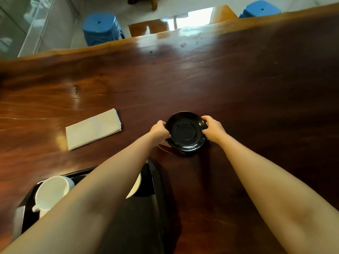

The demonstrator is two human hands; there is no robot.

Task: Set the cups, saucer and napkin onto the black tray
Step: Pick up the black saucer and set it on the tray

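Note:
A glossy black saucer (187, 132) is at the middle of the dark wooden table (201, 74). My left hand (159, 129) grips its left rim and my right hand (213, 129) grips its right rim. I cannot tell whether the saucer rests on the table or is just above it. A folded pale napkin (93, 129) lies flat to the left of the saucer. The black tray (154, 180) sits near me at the lower left. A white cup (53, 191) stands on it. A second white cup (135, 186) shows only as a sliver behind my left forearm.
Two blue stools (101, 28) (260, 9) stand beyond the table's far edge. A few small dark crumbs (183, 45) lie near that edge. A glass panel is on the floor side at the far left.

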